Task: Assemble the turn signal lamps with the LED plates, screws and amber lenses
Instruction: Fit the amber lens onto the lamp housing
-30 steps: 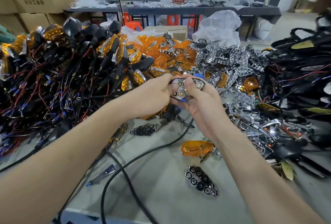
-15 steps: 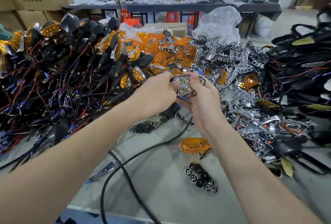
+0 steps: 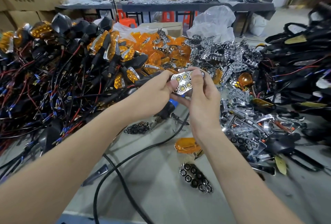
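**A:** How far along was it, starting from the near edge of the desk (image 3: pixel 161 204)?

**B:** Nearest lay a black cable (image 3: pixel 114 168) and a loose chrome plate (image 3: pixel 196 177), its hexagon cells empty. Just past that, a single amber lens (image 3: pixel 187 145) sat on its own, fitted to nothing.

**A:** And the hands?

**B:** The left hand (image 3: pixel 152 94) and right hand (image 3: pixel 202 102) together held one lamp (image 3: pixel 184 94) up off the desk. The fingers (image 3: pixel 164 75) of both were curled round its edges, and a thumb from each side pressed on the LED plate (image 3: pixel 180 79). The plate faced up with no lens over it.

**A:** Was it screwed down?

**B:** I couldn't tell, because the thumbs covered too much of it. A black tool (image 3: pixel 165 110), probably the driver, lay on the desk just under the hands with nobody holding it. My guess was that the plate was being seated, with the screws and lens not yet on.

**A:** And further back?

**B:** On the left was a big heap of finished lamps (image 3: pixel 107 50), black bodies with their amber lenses on and wires trailing. Behind the hands were a mound of loose lenses (image 3: pixel 157 51) and a mound of chrome plates (image 3: pixel 223 51). On the right, bare black housings (image 3: pixel 304 62) were stacked high. So a good share was done, and judging by those stocks plenty remained.
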Tool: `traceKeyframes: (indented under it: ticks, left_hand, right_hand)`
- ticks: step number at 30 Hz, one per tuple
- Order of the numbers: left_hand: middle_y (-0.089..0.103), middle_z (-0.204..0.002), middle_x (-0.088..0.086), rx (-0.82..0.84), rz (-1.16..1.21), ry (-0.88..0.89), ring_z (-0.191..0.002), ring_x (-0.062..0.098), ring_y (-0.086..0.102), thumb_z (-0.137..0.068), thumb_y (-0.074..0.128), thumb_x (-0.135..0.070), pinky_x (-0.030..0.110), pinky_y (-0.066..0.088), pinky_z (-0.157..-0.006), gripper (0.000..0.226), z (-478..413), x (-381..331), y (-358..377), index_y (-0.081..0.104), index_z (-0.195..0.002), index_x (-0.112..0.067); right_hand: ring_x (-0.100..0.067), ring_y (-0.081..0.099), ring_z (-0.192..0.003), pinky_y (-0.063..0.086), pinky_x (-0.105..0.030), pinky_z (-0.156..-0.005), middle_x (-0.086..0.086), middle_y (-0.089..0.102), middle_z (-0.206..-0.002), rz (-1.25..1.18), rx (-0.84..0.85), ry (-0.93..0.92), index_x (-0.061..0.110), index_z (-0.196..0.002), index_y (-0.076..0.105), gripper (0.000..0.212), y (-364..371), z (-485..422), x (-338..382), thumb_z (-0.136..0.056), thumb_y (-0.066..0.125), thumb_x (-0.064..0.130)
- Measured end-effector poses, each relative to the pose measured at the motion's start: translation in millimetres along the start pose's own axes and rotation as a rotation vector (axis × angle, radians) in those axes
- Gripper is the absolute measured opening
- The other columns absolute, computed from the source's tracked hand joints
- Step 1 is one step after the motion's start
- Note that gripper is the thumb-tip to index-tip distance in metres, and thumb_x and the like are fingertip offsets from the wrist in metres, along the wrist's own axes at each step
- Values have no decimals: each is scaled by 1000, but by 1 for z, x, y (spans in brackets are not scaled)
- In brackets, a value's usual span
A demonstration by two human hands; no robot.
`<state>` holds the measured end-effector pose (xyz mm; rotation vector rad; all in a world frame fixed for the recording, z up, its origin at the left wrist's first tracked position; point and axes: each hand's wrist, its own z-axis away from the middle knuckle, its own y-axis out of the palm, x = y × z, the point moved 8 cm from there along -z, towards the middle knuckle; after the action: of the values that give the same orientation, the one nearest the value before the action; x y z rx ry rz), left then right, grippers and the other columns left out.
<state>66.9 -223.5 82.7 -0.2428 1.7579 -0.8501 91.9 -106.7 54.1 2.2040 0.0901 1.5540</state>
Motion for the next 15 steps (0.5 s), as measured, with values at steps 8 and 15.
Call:
traceKeyframes:
  ticks: [8, 15]
  left_hand:
    - [60, -88, 4, -26, 65, 43, -65, 6, 51, -107, 41, -35, 30, 44, -63, 14, 0, -3, -4, 55, -108, -33]
    - [68, -90, 14, -88, 200, -33, -75, 22, 54, -105, 47, -36, 39, 40, -68, 18, 1, 0, -4, 62, -101, -27]
  right_hand:
    - [-16, 71, -100, 63, -33, -66, -8, 66, -118, 83, 36, -48, 1, -117, 61, 31, 3, 0, 5, -112, 41, 25]
    - [12, 55, -83, 57, -26, -84, 22, 60, -93, 307, 17, -67, 25, -108, 57, 26, 5, -7, 6, -112, 35, 39]
